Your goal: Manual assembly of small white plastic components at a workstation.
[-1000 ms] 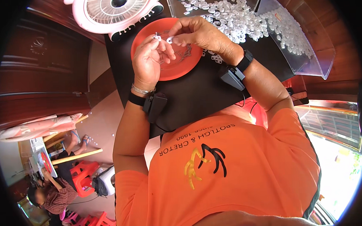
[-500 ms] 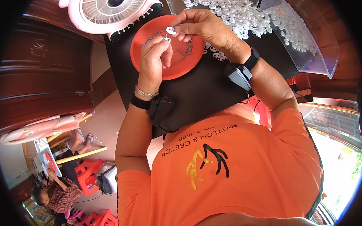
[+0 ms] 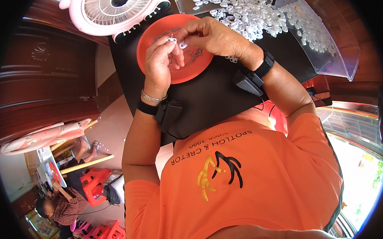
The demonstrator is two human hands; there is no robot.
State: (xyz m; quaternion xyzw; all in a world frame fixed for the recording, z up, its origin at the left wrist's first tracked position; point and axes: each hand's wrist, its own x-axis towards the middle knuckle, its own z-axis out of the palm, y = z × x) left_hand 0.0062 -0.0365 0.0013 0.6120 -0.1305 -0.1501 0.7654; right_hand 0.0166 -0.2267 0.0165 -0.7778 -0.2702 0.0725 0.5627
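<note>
My left hand (image 3: 159, 63) pinches a small white two-holed plastic piece (image 3: 171, 39) between thumb and forefinger; a thin metal pin seems to stick up from it. Close beside it, my right hand (image 3: 214, 36) has its fingers curled on another small white plastic piece (image 3: 182, 45) with a hole. Both hands are held over a round red-orange basin (image 3: 186, 76). Thin grey metal pins (image 3: 193, 55) lie scattered in the basin, partly hidden by my hands. Whether the two white pieces touch is too small to tell.
A heap of white plastic pieces (image 3: 255, 16) covers the far right of the black table (image 3: 212, 97), beside a clear plastic bin (image 3: 345, 67) holding more. A pink fan (image 3: 116, 16) stands far left. Another person (image 3: 68, 208) sits lower left near red stools (image 3: 94, 186).
My right hand has come down and turned, bringing its white piece from above the left hand's piece to its right side. The left hand has shifted slightly left.
</note>
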